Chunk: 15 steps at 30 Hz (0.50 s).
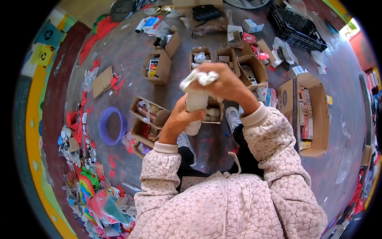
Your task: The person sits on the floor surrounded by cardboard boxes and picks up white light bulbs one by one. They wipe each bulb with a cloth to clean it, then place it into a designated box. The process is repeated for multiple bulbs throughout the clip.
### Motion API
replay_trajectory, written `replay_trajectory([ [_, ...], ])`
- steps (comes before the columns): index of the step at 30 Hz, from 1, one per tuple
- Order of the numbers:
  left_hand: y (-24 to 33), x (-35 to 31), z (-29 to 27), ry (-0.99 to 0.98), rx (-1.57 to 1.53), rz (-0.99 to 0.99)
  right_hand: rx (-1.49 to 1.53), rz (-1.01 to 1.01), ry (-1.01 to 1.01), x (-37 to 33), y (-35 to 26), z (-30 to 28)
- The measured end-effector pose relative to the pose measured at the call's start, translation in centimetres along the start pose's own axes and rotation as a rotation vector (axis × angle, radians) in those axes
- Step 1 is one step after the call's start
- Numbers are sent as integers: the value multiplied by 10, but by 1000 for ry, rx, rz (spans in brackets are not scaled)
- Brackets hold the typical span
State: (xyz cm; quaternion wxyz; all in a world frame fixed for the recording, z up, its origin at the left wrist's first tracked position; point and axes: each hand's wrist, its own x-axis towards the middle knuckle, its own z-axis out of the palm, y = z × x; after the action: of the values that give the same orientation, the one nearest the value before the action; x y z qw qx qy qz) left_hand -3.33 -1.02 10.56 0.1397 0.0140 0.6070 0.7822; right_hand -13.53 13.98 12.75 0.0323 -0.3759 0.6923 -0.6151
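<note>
My left hand (184,116) is wrapped round a cream-coloured cylindrical container (197,100) with a ridged lower end, held up before my body. Over its upper end, my right hand (223,79) is closed on a crumpled white cloth (199,78), which is pressed against the container or very close to it. Below and partly hidden by my hands stands a small cardboard box (215,121) with similar pale cylinders (212,113) in it. What the container is exactly, I cannot make out.
Several open cardboard boxes (159,67) with mixed goods stand ahead. A larger box (320,119) of packages is at the right, a purple tub (102,126) at the left. A black crate (298,30) sits far right. Loose scraps (103,203) pile up at the near left.
</note>
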Motion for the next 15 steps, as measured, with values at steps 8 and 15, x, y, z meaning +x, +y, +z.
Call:
replay_trajectory([
  [8,-10,-11,-5,132,138,103,-368,360,56,2,25,-9],
  [15,-14,7,-4,101,-97,91,-336,-80,197,-2,12,17],
])
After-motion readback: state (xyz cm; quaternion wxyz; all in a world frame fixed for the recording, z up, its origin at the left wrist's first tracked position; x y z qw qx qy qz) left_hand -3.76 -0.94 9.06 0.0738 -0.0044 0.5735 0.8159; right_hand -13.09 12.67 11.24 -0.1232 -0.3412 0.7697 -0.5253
